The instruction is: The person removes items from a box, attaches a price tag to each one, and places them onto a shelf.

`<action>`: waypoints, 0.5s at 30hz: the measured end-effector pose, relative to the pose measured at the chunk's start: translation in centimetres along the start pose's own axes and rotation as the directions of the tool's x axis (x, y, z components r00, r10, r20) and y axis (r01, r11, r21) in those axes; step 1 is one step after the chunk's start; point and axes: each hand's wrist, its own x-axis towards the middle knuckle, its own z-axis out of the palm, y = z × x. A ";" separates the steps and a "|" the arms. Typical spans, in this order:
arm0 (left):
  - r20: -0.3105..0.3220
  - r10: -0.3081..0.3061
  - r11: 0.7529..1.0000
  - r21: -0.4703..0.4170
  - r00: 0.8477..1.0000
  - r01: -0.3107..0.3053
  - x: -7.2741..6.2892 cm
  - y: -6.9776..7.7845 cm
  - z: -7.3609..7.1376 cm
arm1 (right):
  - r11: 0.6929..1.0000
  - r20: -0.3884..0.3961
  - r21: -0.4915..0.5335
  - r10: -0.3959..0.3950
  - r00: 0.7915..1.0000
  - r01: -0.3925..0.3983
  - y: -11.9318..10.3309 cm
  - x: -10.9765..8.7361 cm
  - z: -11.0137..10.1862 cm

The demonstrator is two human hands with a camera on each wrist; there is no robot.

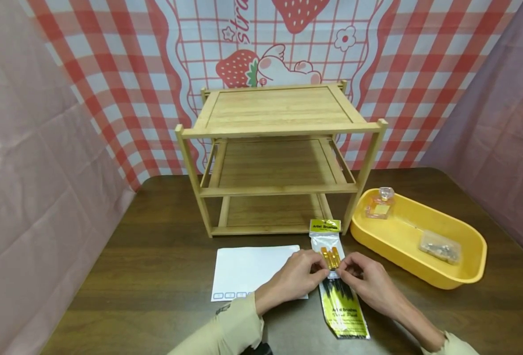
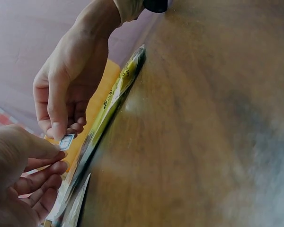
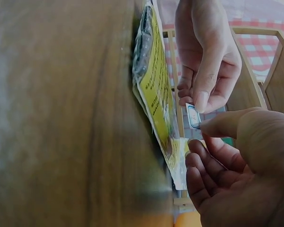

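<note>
A small white label with a blue border is held between both hands. My left hand pinches one end between thumb and fingers, and my right hand pinches the other. Just beneath them in the head view lies a clear packet of artist brushes with yellow printing, black handles and orange-gold parts. The label overlaps the packet's middle there. Left of the packet, partly behind my left hand and forearm, is a white sheet with a row of blue-bordered labels along its near edge.
A three-tier wooden shelf stands behind the packet. To the right, a yellow tub contains a pink perfume bottle and a small clear box of metallic bits. Checked cloth hangs at the back of the brown table.
</note>
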 end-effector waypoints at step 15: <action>0.009 0.026 0.997 0.079 1.000 -0.026 0.1 0.0 0.3 | 0.999 0.050 -0.002 0.042 0.998 -0.042 0.1 -0.2 0.0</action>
